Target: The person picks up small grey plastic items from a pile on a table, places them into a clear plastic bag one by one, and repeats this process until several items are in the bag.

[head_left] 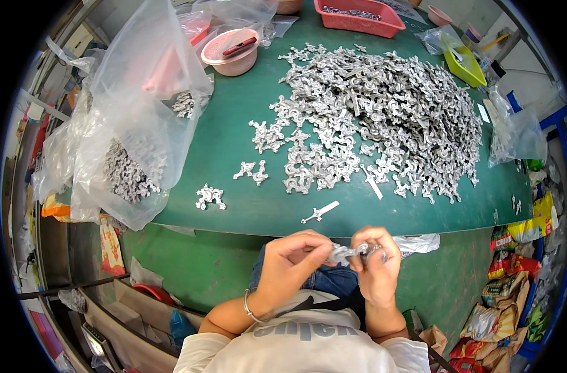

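Just off the table's near edge, above my lap, both hands meet at a small cluster of silver metal castings [340, 253]. My left hand [291, 260] pinches its left end between thumb and fingertips. The fingers of my right hand [378, 261] curl round its right end, and partly hide it. How many castings are between my hands I cannot tell. On the table ahead lies a small sword-shaped silver piece [320, 212], with another sword-shaped piece [371, 182] beside the large pile of curled silver castings [389, 118].
The green table [227, 149] holds small groups of loose castings [210, 197] at front left. A clear plastic bag [128, 143] with castings hangs over the left edge. Farther back are a pink bowl [230, 55] with a red-handled tool, a pink tray [361, 20] and a yellow-green basket [465, 65].
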The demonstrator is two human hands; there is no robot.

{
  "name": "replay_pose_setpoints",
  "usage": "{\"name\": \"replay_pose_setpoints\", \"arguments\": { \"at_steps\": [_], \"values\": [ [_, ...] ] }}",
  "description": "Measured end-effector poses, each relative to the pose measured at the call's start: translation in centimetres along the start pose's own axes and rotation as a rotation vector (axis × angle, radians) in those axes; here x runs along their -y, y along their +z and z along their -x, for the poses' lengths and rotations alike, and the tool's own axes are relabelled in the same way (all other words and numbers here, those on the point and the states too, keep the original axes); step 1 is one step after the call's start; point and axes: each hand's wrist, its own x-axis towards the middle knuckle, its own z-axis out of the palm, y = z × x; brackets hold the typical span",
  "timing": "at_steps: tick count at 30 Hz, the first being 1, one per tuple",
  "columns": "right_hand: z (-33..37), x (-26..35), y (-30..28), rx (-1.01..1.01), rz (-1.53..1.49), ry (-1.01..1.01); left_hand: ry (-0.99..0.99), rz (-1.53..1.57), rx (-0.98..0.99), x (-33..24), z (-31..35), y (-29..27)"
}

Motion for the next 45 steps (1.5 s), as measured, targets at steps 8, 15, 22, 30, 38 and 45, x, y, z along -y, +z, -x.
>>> {"name": "replay_pose_setpoints", "arguments": {
  "at_steps": [8, 15, 22, 30, 38, 45],
  "values": [
    [-1.1, 0.3, 0.2, 0.044, -0.774, 0.263, 0.036, 0.04, -0.181, 0.3, -0.1, -0.8],
    [-1.0, 0.5, 0.4, 0.058, -0.805, 0.279, 0.063, 0.005, -0.195, 0.6, 0.0, -0.6],
    [-0.7, 0.1, 0.4, 0.062, -0.487, 0.207, 0.2, -0.183, -0.168, 0.3, 0.1, -0.2],
    [0.1, 0.1, 0.9, -0.046, -0.019, 0.009, 0.252, -0.372, -0.007, -0.3, 0.5, 0.6],
    [0.3, 0.3, 0.9, -0.045, -0.073, 0.018, 0.168, -0.265, 0.048, -0.7, 0.5, 0.8],
    [0.4, 0.0, 1.0, -0.029, -0.351, 0.222, 0.151, -0.184, 0.067, -0.5, 0.4, 0.9]
  ]
}}
